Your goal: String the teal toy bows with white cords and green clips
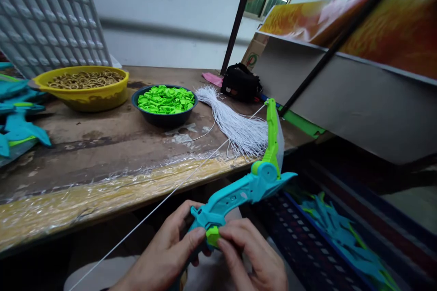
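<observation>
A teal and green toy bow (246, 186) rises from my lap toward the table's right end. My left hand (167, 252) wraps round its teal grip. My right hand (254, 257) pinches a small green clip (213, 235) against the grip, thumb and forefinger pressed on it. A thin white string (177, 186) runs from the bow's green tip, over the table edge, down past my left wrist.
On the wooden table (102, 145) stand a yellow bowl of brass rings (83, 86), a dark bowl of green clips (165, 102) and a bundle of white strings (239, 125). Teal bow parts (17, 118) lie at the left. A crate of finished bows (337, 236) sits at the lower right.
</observation>
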A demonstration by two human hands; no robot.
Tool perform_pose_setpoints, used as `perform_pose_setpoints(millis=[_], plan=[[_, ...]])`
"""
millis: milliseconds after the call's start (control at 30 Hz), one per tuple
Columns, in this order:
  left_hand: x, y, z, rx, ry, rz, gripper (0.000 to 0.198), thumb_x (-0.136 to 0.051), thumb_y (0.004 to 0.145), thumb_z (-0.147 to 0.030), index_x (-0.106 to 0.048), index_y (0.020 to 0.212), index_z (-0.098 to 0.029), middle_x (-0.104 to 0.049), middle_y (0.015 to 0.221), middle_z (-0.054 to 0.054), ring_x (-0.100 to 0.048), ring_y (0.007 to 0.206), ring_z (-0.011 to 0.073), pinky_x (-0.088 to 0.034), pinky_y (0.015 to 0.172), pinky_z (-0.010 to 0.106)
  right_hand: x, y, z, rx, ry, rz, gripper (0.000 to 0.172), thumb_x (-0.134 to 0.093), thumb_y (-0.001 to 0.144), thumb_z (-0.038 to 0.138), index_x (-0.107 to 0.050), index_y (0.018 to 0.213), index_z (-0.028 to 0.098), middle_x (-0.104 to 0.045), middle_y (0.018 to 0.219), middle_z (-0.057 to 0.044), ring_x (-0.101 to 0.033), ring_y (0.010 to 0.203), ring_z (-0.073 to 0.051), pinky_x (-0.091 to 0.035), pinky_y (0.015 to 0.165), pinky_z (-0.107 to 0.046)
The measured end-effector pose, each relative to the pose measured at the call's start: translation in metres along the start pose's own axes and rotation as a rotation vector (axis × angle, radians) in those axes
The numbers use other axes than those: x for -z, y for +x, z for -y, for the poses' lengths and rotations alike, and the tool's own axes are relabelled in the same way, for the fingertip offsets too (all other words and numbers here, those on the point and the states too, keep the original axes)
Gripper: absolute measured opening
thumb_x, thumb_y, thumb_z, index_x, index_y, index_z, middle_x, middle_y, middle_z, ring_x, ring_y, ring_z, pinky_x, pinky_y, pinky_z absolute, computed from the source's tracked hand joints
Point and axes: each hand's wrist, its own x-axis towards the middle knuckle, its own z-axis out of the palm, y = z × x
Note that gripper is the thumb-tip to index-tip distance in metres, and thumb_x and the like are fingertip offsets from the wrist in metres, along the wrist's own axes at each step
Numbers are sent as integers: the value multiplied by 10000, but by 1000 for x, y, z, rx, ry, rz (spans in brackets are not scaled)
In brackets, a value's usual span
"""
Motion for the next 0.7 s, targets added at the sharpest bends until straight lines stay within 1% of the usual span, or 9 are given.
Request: perform_pose_setpoints(millis=[67, 167, 300, 433, 533, 600, 667, 700], plan=[[1, -3, -4, -53, 10, -39, 394, -649, 916, -497, -547, 1186, -229, -652, 938, 33, -598, 837, 177, -493, 717, 288, -7, 3, 2, 28, -25, -48, 177, -605, 934, 137, -708, 994, 268, -670, 859, -52, -670, 754, -198, -566, 664, -282], [2, -6, -10, -110, 76, -129, 428, -666, 897, -505, -559, 1209, -232, -665, 969, 48, -614, 880, 212, -512, 778, 327, -15, 6, 4, 50, -47, -92, 228, -602, 927, 109, -708, 1035, 280, -659, 904, -67, -670, 791, -209, -583, 672, -292], [3, -7, -13, -204, 194, -253, 368, -693, 878, -465, -601, 1155, -240, -686, 1005, 47, -632, 930, 237, -508, 867, 356, -20, 11, 3, 82, -43, -128, 285, -614, 905, 71, -712, 1061, 289, -601, 1024, -85, -660, 868, -216, -594, 690, -300], [6, -5, -9, -265, 267, -351, 379, -761, 814, -426, -621, 1116, -245, -709, 1065, 48, -644, 990, 263, -509, 876, 337, -22, 19, 3, 83, -31, -73, 227, -629, 898, 92, -722, 991, 277, -577, 1001, -79, -644, 859, -217, -583, 674, -304], [10, -4, -8, -256, 289, -361, 368, -761, 816, -435, -607, 1090, -245, -717, 992, 31, -661, 907, 244, -525, 810, 313, -23, 26, 2, 89, -10, -36, 200, -609, 913, 107, -709, 976, 269, -578, 995, -74, -640, 895, -214, -572, 674, -284], [13, -3, -7, -245, 279, -360, 351, -744, 831, -449, -599, 1076, -243, -718, 948, 23, -668, 854, 232, -531, 767, 301, -23, 30, 2, 91, -14, -15, 170, -603, 917, 123, -697, 957, 260, -592, 979, -70, -639, 864, -204, -569, 678, -278], [16, -5, -6, -249, 266, -380, 372, -751, 821, -457, -597, 1083, -243, -730, 977, 29, -677, 883, 240, -534, 767, 293, -22, 35, 1, 72, -54, -6, 125, -653, 895, 177, -679, 990, 253, -623, 1003, -71, -638, 807, -197, -573, 683, -287], [17, -6, -4, -256, 256, -407, 386, -755, 817, -460, -593, 1093, -244, -735, 1006, 34, -679, 915, 246, -534, 782, 290, -21, 38, 0, 56, -74, 10, 171, -677, 885, 210, -667, 1049, 255, -644, 1039, -73, -646, 804, -197, -579, 701, -290]])
